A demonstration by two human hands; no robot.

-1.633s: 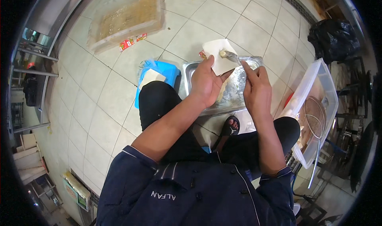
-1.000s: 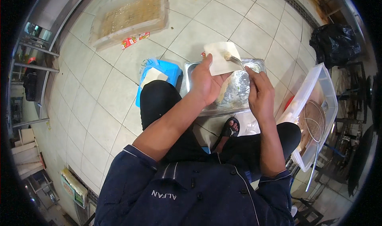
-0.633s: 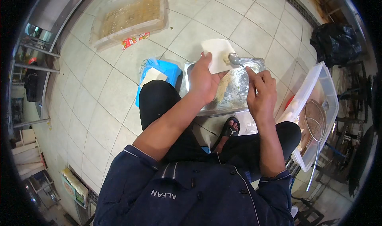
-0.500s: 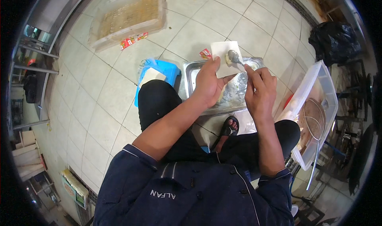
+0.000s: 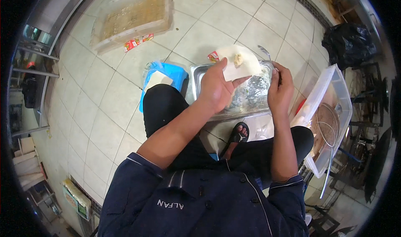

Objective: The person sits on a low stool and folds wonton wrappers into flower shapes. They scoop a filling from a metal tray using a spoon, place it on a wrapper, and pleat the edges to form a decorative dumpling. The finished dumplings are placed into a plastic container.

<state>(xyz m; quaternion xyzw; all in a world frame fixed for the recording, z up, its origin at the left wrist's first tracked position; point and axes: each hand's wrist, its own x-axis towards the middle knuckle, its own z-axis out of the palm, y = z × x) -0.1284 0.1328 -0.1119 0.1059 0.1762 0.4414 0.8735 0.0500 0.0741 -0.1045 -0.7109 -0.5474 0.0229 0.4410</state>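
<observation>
A thin, off-white square wrapper sheet (image 5: pixel 249 66) lies across the fingers of my left hand (image 5: pixel 216 89), with the thumb pressing its left edge. On the sheet sits a small pale lump of filling (image 5: pixel 238 60). My right hand (image 5: pixel 280 91) is closed around the handle of a metal spoon (image 5: pixel 264 51), whose bowl points away from me, apart from the sheet. Below both hands a shallow metal tray (image 5: pixel 257 96) with whitish smears rests on the floor. The sheet and my left hand hide part of this tray.
Left of the tray stands a blue container (image 5: pixel 177 75) with a pale sheet on it. A clear plastic box (image 5: pixel 135 26) and red packets (image 5: pixel 133 45) lie far left. At right are a white plastic bin (image 5: pixel 343 99) with a wire strainer (image 5: pixel 328 128) and a black bag (image 5: pixel 348 45).
The spoon has come off the sheet and moved right with my right hand, leaving the lump of filling exposed. The sheet in my left hand now bends down at its right side.
</observation>
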